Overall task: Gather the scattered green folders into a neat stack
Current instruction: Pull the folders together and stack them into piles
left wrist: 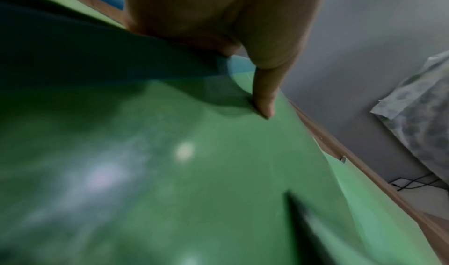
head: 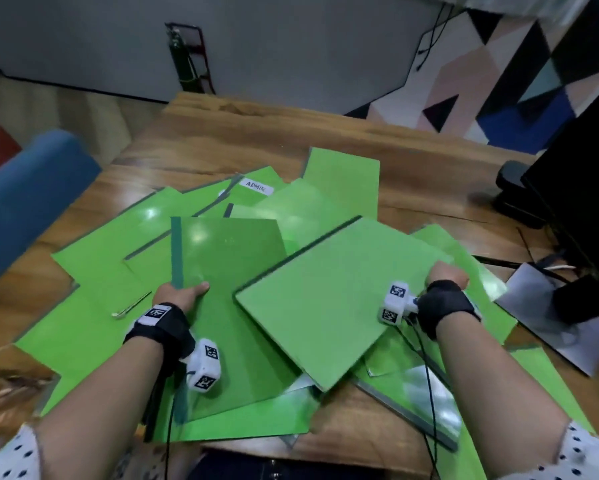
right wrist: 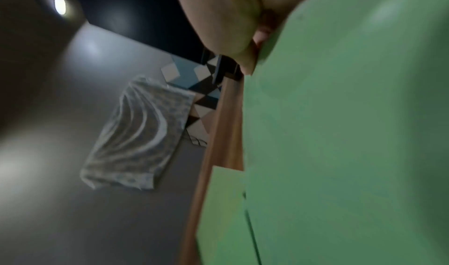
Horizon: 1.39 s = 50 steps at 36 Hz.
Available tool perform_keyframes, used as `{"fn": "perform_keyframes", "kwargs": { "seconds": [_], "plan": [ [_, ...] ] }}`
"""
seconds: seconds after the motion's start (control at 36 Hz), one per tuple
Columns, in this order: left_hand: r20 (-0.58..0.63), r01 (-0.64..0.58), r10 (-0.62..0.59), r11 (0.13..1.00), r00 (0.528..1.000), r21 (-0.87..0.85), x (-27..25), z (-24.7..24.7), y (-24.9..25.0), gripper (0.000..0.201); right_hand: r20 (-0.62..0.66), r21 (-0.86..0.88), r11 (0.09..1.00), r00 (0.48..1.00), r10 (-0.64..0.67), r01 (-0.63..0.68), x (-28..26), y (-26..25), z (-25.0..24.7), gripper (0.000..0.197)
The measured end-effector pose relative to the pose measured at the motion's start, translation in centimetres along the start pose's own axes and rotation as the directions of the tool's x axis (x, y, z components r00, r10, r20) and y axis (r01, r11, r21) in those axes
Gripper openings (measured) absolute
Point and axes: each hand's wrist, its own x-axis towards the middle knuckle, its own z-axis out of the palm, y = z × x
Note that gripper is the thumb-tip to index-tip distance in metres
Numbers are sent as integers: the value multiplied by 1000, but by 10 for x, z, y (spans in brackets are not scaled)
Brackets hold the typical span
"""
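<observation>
Now your left hand (head: 178,294) is pinching the dark green folder (head: 232,258) by its spine. Your right hand (head: 445,273) is gripping the light green folder (head: 329,289), tilting it over the scattered folders (head: 93,258).

The only word I can read is "ADMIN", handwritten in dark capitals on a white label (head: 256,186). It sits on a green folder (head: 253,195) in the pile toward the far edge of the counter (head: 221,133). My wrist views show no lettering.
</observation>
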Motion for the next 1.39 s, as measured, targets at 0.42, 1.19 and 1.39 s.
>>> {"fn": "perform_keyframes", "kwargs": {
  "seconds": [0.42,1.19,1.39],
  "plan": [
    [-17,38,-41,987,999,-157,2,15,-17,62,476,-398,916,865,158,51,-43,40,23,86],
    [-248,-109,40,957,968,-270,39,-76,9,59,444,-774,427,882,-159,467,-35,-77,40,30],
    [-231,-176,123,957,965,-229,58,-116,37,59,479,-795,364,870,-113,485,-54,-53,64,32]
  ]
}}
